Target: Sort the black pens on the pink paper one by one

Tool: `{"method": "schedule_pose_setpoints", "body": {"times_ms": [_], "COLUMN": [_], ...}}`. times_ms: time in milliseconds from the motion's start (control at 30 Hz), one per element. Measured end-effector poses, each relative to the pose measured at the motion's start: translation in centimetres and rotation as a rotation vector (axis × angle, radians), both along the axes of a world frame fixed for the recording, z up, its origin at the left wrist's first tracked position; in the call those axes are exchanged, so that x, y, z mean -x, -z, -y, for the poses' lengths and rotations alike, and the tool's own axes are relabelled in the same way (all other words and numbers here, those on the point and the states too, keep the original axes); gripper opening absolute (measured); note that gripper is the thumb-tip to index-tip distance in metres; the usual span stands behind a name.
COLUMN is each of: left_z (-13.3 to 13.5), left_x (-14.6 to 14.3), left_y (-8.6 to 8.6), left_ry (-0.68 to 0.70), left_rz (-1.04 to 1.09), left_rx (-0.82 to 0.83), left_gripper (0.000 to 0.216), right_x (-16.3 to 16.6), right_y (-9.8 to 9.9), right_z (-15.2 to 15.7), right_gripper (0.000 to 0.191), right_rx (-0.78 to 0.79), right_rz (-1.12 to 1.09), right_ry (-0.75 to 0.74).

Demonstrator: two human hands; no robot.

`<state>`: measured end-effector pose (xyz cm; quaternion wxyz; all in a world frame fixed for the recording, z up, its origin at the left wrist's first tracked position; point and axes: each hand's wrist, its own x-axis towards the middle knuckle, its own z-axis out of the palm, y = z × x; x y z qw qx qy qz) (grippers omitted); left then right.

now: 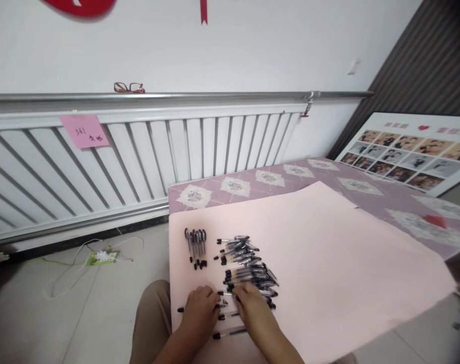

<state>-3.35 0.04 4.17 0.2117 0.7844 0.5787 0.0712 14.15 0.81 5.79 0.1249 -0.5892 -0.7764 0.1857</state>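
Observation:
My left hand [200, 307] is closed round a black pen [180, 309], whose dark end sticks out to the left of the knuckles. Just right of it, my right hand [255, 306] has its fingertips pinched at another pen [225, 293] beside the pile. That pile of black-capped clear pens [248, 275] lies loosely, mostly sideways, beyond and under my right hand. Farther left, a small row of pens [197, 247] lies side by side with the clips at the far end. Close to my wrists lie two separate pens, the nearer pen [230, 333] lying sideways.
A pale pink sheet [328, 263] covers much of the purple patterned tabletop [253, 187]. Behind stands a white radiator [199, 146] with a pink note [85, 131]. A power strip [103, 258] with cables lies on the floor, left. A photo board [412, 151] leans at right.

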Motion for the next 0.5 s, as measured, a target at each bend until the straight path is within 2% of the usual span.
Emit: {"method": "schedule_pose_setpoints", "body": {"times_ms": [200,500], "left_z": [-0.1,-0.1], "left_x": [-0.1,-0.1], "left_y": [0.2,0.4], "left_ry": [-0.002,-0.001], "left_rz": [0.020,0.017], "left_rx": [-0.001,-0.007], "left_gripper": [0.017,0.016], "right_x": [0.8,1.5], "right_y": [0.0,0.0], "right_z": [0.1,0.3], "right_gripper": [0.031,0.020], "right_rx": [0.001,0.016], "right_rz": [0.028,0.077], "right_ry": [-0.037,-0.111]}}
